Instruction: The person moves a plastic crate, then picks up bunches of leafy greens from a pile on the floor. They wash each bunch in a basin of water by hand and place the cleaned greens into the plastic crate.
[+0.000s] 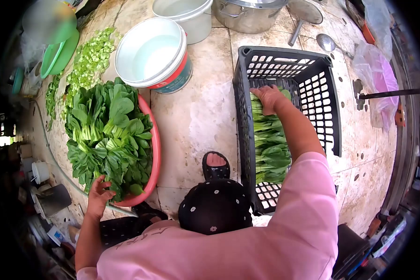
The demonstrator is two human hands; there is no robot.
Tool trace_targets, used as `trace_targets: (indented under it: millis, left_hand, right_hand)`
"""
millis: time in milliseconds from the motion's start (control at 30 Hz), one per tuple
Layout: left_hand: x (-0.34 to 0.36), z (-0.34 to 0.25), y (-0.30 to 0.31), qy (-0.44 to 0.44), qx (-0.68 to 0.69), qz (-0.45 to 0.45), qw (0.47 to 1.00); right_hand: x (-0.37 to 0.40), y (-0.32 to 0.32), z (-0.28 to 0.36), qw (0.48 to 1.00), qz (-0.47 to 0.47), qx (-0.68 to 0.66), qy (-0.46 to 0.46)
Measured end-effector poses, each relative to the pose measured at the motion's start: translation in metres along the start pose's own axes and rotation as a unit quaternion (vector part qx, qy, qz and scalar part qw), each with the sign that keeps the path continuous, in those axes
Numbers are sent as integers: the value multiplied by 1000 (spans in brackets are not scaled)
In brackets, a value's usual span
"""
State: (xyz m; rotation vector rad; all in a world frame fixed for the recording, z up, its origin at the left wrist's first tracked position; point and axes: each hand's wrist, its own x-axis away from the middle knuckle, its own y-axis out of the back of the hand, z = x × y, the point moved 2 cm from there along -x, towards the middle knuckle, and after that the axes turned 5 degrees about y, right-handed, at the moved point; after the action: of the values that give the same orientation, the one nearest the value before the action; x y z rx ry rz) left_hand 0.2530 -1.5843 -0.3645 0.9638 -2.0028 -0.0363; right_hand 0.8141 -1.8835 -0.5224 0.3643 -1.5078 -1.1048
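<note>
A red basin (155,140) on my left is heaped with leafy greens (112,126), which look like choy sum. My left hand (100,192) is at the near-left edge of this heap, its fingers bent and apart beside the leaves. On my right stands a black plastic crate (243,116) with slotted walls. Inside it, bunches of the same greens (269,149) lie in a row, pale stems to the left and leaves to the right. Reaching into the crate, my right hand (269,98) closes over a bunch at the far end; its palm side is hidden.
A white bucket (177,77) with water and a second bucket (198,28) stand ahead. Chopped greens (91,58) lie on the tiled floor near a green basin (63,56). Behind the crate are a metal pot (249,16), a strainer (308,11) and a skimmer (326,43).
</note>
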Motion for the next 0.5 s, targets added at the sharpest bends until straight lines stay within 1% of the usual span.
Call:
trace_targets:
  millis: [33,67,133,167,267,333,367,433,500]
  left_hand:
    - [2,-2,-4,8,-10,12,1000]
    - [2,-2,-7,10,-4,27,1000]
    - [4,-6,-14,14,-4,32,999]
    - [6,-7,-20,16,1,42,999]
    - [10,-7,-27,9,-1,32,999]
    - [13,-3,-25,2,3,29,1000]
    - [15,0,-22,5,14,29,999]
    - [20,6,-14,1,34,34,999]
    - [22,13,-1,-5,39,23,999]
  right_hand:
    - [-8,-13,3,999,47,1,-16]
    - [-13,-21,3,999,47,-3,-12]
    - [-16,-31,0,998,21,-59,-23]
    - [-16,-32,2,998,22,-58,-21]
    - [-15,-22,8,999,34,-14,-34]
    - [-9,-15,18,997,35,19,-65]
    - [-6,-13,24,997,34,24,-58]
    - [-2,-9,29,995,12,65,-81]
    - [2,-13,27,992,-34,69,-101]
